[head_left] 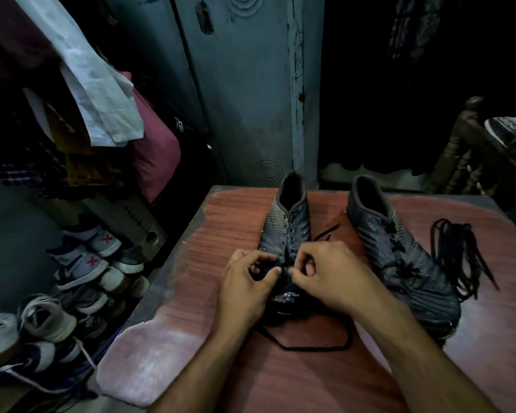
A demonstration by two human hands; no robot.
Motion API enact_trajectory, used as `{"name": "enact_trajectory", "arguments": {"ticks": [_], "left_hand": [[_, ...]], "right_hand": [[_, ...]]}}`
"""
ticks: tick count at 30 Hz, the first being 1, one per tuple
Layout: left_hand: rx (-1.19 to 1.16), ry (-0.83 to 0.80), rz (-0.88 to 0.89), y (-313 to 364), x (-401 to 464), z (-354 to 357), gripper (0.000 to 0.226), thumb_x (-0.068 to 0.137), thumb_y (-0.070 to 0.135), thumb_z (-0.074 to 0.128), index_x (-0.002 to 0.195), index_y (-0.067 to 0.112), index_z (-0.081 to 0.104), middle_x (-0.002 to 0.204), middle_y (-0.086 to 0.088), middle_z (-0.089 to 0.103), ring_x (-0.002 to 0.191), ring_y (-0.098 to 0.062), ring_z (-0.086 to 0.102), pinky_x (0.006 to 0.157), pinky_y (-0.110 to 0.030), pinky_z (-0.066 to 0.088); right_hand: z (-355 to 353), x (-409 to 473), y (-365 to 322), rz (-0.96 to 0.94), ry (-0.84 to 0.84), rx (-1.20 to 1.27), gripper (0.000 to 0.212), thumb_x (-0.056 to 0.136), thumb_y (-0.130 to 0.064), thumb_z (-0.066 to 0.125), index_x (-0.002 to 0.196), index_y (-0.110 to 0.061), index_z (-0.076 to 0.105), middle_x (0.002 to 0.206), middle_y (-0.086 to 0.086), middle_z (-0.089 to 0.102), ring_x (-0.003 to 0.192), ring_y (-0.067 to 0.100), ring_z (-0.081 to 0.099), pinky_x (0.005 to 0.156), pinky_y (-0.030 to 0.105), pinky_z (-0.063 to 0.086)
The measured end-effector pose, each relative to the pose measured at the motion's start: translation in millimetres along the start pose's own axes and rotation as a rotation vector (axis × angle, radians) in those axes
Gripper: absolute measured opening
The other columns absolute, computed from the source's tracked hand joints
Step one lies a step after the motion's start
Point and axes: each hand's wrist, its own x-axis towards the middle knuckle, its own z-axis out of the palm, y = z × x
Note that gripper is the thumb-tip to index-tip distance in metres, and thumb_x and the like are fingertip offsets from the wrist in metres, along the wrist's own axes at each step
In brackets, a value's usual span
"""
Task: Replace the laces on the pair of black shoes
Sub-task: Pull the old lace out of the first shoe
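We judge the job barely half done: beside the laced right shoe (399, 251), our left hand (245, 284) and right hand (331, 275) pinch a lace (310, 345) at the left shoe's (286, 231) lowest eyelets.

Two black shoes on a reddish wooden table (215, 239), toes toward the camera; left shoe (289, 222) under both hands, left hand (245, 281) and right hand (331, 272) with fingers curled, pinching a black lace (316, 347) at its lower eyelets; right shoe (399, 257) laced; loose bundle of black laces (459, 251) just beside it
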Motion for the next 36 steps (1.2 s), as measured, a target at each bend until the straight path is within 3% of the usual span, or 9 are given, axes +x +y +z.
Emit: {"name": "enact_trajectory", "arguments": {"ticks": [7, 15, 18, 20, 26, 32, 36], "left_hand": [[0.046, -0.015, 0.041, -0.1, -0.6, 2.3, 0.016, 0.081, 0.025, 0.083, 0.094, 0.032, 0.077, 0.083, 0.012, 0.056, 0.076, 0.006, 0.056, 0.067, -0.006, 0.037], [0.068, -0.031, 0.066, -0.6, 3.7, 7.6, 0.011, 0.09, 0.02, 0.074, 0.089, 0.03, 0.069, 0.085, 0.009, 0.056, 0.086, 0.006, 0.054, 0.072, -0.004, 0.034], [0.075, -0.039, 0.079, -1.6, 3.2, 6.4, 0.016, 0.091, 0.017, 0.07, 0.097, 0.031, 0.07, 0.085, 0.009, 0.054, 0.087, 0.003, 0.053, 0.072, -0.005, 0.034], [0.087, -0.071, 0.093, -2.6, 3.4, 5.9, 0.024, 0.09, 0.015, 0.068, 0.103, 0.035, 0.072, 0.084, 0.008, 0.049, 0.086, 0.0, 0.052, 0.072, -0.007, 0.034], [0.083, -0.069, 0.089, -1.5, 4.2, 7.0, 0.019, 0.088, 0.013, 0.068, 0.092, 0.031, 0.072, 0.082, 0.009, 0.047, 0.08, -0.002, 0.051, 0.071, -0.017, 0.036], [-0.108, -0.081, 0.102, -3.5, 2.5, -1.9, 0.025, 0.093, 0.005, 0.066, 0.091, 0.029, 0.067, 0.09, 0.01, 0.058, 0.083, -0.003, 0.056, 0.075, -0.013, 0.039], [-0.392, -0.136, 0.006, -8.3, 1.7, -2.5, 0.015, 0.094, 0.013, 0.059, 0.096, 0.027, 0.066, 0.097, 0.003, 0.065, 0.09, -0.009, 0.061, 0.085, -0.033, 0.047]], "right_hand": [[-1.7, 2.4, 9.1, -0.03, 0.034, -0.049, 0.005, 0.085, -0.032, 0.072, 0.082, -0.028, 0.074, 0.079, -0.01, 0.058, 0.078, 0.008, 0.057, 0.077, 0.033, 0.051], [-0.1, 4.0, 13.2, -0.031, -0.001, -0.025, 0.002, 0.088, -0.029, 0.075, 0.086, -0.029, 0.076, 0.083, -0.01, 0.058, 0.081, 0.007, 0.059, 0.079, 0.033, 0.051], [0.5, 5.0, 14.1, -0.032, 0.005, -0.011, 0.003, 0.087, -0.027, 0.076, 0.085, -0.029, 0.077, 0.083, -0.011, 0.057, 0.081, 0.007, 0.059, 0.078, 0.033, 0.051], [0.8, 5.3, 15.1, -0.034, -0.001, -0.003, 0.002, 0.087, -0.028, 0.077, 0.085, -0.029, 0.077, 0.082, -0.012, 0.057, 0.081, 0.006, 0.058, 0.078, 0.032, 0.05], [1.0, 5.2, 17.4, -0.038, -0.004, 0.003, 0.003, 0.086, -0.026, 0.078, 0.084, -0.029, 0.077, 0.081, -0.01, 0.058, 0.079, 0.008, 0.059, 0.077, 0.033, 0.05], [4.4, 5.5, 15.3, -0.027, -0.003, 0.012, 0.002, 0.086, -0.027, 0.078, 0.086, -0.029, 0.078, 0.079, -0.011, 0.057, 0.078, 0.006, 0.056, 0.076, 0.032, 0.049], [6.6, 5.1, 15.1, -0.023, 0.005, 0.026, 0.001, 0.087, -0.028, 0.077, 0.088, -0.028, 0.078, 0.082, -0.01, 0.059, 0.081, 0.006, 0.057, 0.075, 0.027, 0.045]]}}
